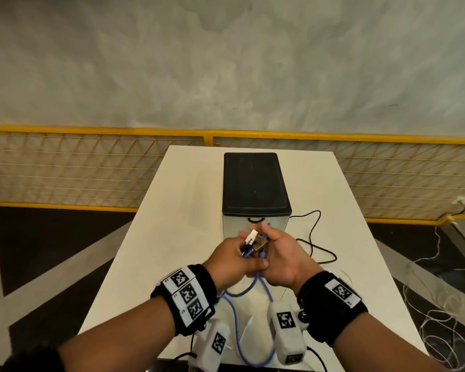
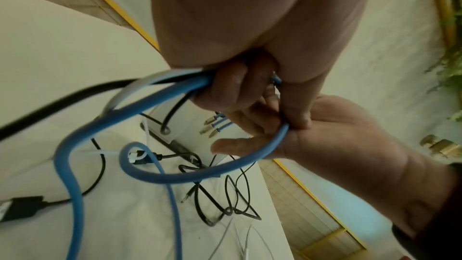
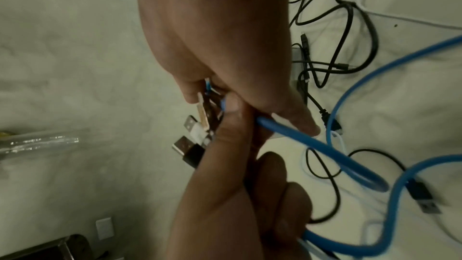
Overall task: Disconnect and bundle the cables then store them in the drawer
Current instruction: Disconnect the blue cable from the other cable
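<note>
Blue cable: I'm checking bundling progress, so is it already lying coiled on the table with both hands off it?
No, the left hand and right hand both grip the blue cable, which hangs in loose loops.

Dim, warm light throughout; both wrist views are motion-blurred, with wide-angle edge bending.

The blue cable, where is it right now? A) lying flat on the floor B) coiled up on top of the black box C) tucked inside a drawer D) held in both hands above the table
D: the blue cable runs up into the left hand and the right hand, which grip it together above the white table, while its loops hang down toward the tabletop.
</note>
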`<state>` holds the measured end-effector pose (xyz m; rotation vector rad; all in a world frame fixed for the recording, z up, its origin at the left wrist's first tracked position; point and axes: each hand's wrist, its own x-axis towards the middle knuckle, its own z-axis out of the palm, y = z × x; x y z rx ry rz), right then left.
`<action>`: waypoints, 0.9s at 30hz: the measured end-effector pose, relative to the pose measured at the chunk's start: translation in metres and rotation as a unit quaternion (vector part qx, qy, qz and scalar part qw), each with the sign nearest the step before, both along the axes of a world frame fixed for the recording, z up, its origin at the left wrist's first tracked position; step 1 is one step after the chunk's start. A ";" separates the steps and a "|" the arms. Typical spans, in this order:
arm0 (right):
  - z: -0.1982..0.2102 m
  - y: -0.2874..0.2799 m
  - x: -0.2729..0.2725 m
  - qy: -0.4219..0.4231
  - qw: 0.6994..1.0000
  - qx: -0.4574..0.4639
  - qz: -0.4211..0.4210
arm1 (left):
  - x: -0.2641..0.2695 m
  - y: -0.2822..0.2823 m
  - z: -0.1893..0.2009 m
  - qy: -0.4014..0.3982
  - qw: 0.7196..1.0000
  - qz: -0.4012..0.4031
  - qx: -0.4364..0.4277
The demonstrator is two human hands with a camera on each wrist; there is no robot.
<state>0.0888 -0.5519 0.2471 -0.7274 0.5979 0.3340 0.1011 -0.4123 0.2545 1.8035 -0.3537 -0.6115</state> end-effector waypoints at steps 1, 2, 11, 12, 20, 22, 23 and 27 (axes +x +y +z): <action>-0.001 -0.003 0.000 -0.003 1.000 0.001 -0.006 | -0.001 0.003 -0.001 0.004 1.000 -0.013 0.005; 0.000 -0.006 -0.001 -0.002 1.000 0.003 -0.013 | -0.001 0.007 -0.001 0.007 1.000 -0.022 0.010; 0.013 -0.045 0.004 0.030 0.995 -0.061 -0.068 | -0.012 0.073 -0.005 0.083 0.990 -0.077 0.087; 0.016 -0.043 -0.001 0.017 0.996 -0.078 -0.049 | -0.010 0.076 -0.005 0.085 0.991 -0.059 0.087; 0.009 -0.008 -0.085 -0.067 0.856 -0.288 0.423 | 0.024 0.077 0.019 0.113 0.986 0.117 -0.026; 0.003 0.002 -0.099 -0.073 0.801 -0.316 0.503 | 0.028 0.074 0.030 0.088 0.988 0.122 -0.041; -0.001 0.004 -0.103 -0.078 0.779 -0.335 0.525 | 0.030 0.071 0.036 0.074 0.988 0.124 -0.049; -0.008 0.014 -0.108 -0.094 0.644 -0.463 0.603 | 0.034 0.066 0.055 0.029 0.990 0.124 -0.064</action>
